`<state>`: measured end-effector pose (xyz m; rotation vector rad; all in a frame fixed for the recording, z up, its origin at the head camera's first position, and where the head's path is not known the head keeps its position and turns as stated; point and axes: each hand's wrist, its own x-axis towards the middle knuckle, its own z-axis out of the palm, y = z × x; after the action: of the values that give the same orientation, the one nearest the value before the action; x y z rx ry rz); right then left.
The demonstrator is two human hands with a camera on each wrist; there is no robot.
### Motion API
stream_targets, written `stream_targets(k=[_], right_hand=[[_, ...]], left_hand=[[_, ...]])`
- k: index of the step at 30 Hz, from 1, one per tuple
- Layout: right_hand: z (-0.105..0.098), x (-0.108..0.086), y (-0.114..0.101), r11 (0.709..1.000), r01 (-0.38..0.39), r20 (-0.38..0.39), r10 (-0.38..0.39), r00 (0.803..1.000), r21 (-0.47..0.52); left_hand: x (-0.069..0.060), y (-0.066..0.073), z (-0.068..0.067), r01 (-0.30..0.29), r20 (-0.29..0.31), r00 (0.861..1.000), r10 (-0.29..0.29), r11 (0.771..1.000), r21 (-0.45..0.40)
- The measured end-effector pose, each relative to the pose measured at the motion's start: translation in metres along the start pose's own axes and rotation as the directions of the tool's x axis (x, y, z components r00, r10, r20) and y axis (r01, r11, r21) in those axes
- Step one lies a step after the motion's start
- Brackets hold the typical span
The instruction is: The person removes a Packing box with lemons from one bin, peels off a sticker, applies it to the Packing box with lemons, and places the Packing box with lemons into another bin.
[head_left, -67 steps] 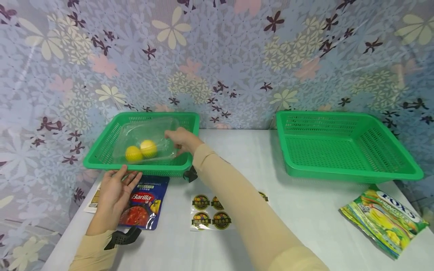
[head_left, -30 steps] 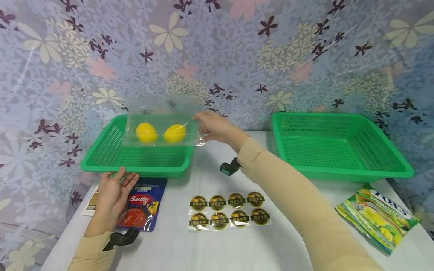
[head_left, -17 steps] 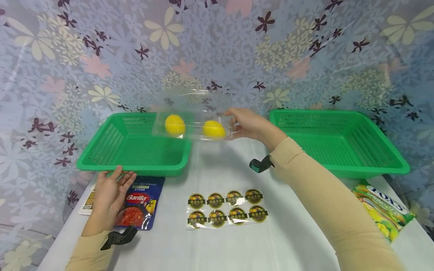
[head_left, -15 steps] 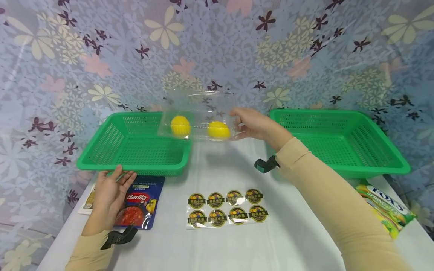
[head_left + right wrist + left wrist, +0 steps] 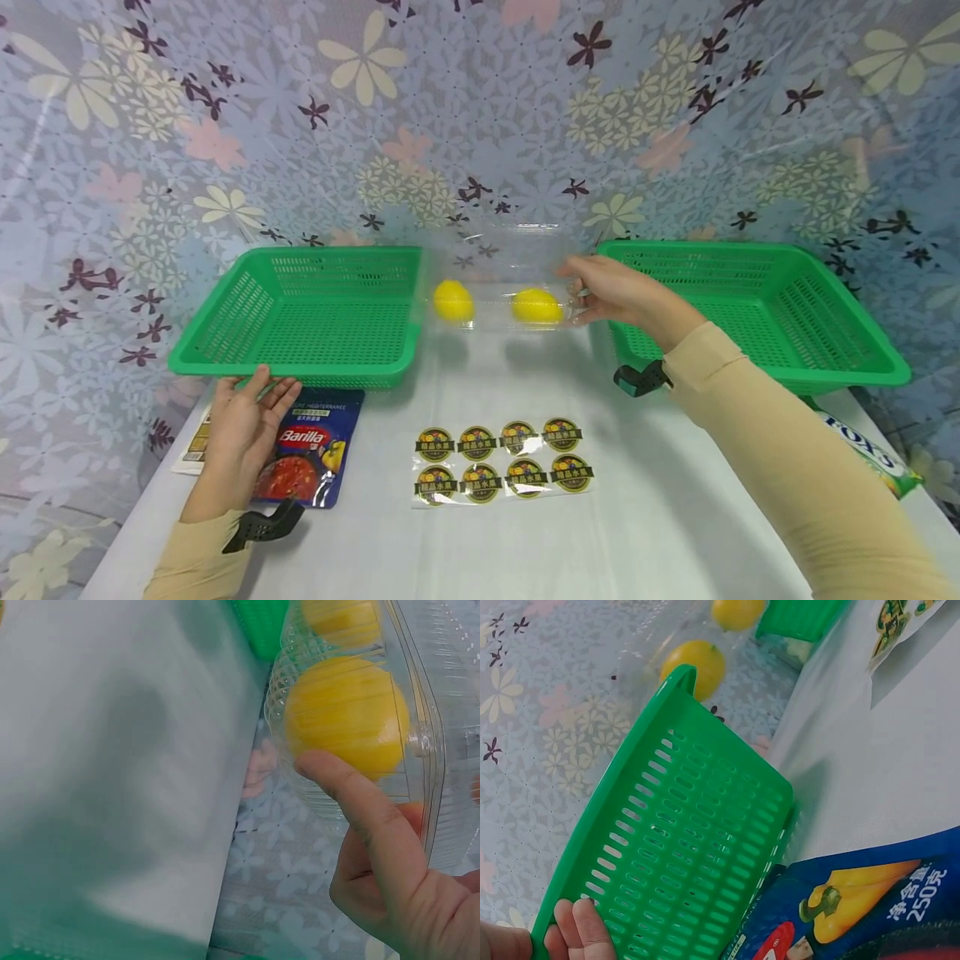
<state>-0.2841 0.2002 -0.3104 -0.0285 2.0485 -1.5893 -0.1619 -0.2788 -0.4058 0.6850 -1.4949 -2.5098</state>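
Observation:
A clear plastic box (image 5: pixel 495 312) with its lid raised hangs above the table between two green baskets. Two lemons lie in it, one at the left (image 5: pixel 453 302) and one at the right (image 5: pixel 537 307). My right hand (image 5: pixel 626 296) grips the box by its right end; in the right wrist view a finger of that hand (image 5: pixel 382 847) presses the clear wall beside a lemon (image 5: pixel 345 712). My left hand (image 5: pixel 243 429) pinches the front rim of the left basket (image 5: pixel 292 369), and its curled fingers show at the rim in the left wrist view (image 5: pixel 581 934).
The right basket (image 5: pixel 757 375) stands beyond my right forearm. A sheet of round stickers (image 5: pixel 502 462) lies at the table's middle. A blue Barilla pouch (image 5: pixel 311 450) lies by my left hand, with a pale packet (image 5: pixel 197 446) beside it. A Fox's bag (image 5: pixel 873 454) is partly behind my right sleeve.
My right hand has lifted the box with the lemons out of the left basket and carried it right, lately a little lower. My left hand has stayed at the basket rim.

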Motion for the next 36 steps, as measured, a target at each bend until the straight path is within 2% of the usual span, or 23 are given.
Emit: stream_targets(k=[9,16,20,28,36], right_hand=[[0.0,-0.001,0.017,0.999,-0.033,0.012,0.033,0.999,-0.029],[0.005,0.002,0.026,0.995,-0.073,0.054,0.077,0.996,-0.063],[0.01,0.004,0.031,0.993,-0.106,0.069,0.109,0.992,-0.043],[0.017,0.008,0.039,0.99,-0.132,0.06,0.134,0.989,-0.049],[0.029,0.011,0.045,0.985,-0.16,-0.011,0.16,0.987,-0.06]], left_hand=[[0.001,-0.002,0.0,-0.009,0.001,1.0,0.009,1.0,-0.006],[0.0,-0.003,0.0,-0.014,0.009,1.0,0.014,1.0,0.006],[-0.001,-0.003,0.001,-0.014,0.004,1.0,0.014,1.0,-0.001],[-0.002,-0.002,0.0,-0.027,0.038,0.999,0.029,0.999,-0.047],[-0.001,-0.002,0.0,-0.019,0.035,0.999,0.021,0.998,-0.063]])
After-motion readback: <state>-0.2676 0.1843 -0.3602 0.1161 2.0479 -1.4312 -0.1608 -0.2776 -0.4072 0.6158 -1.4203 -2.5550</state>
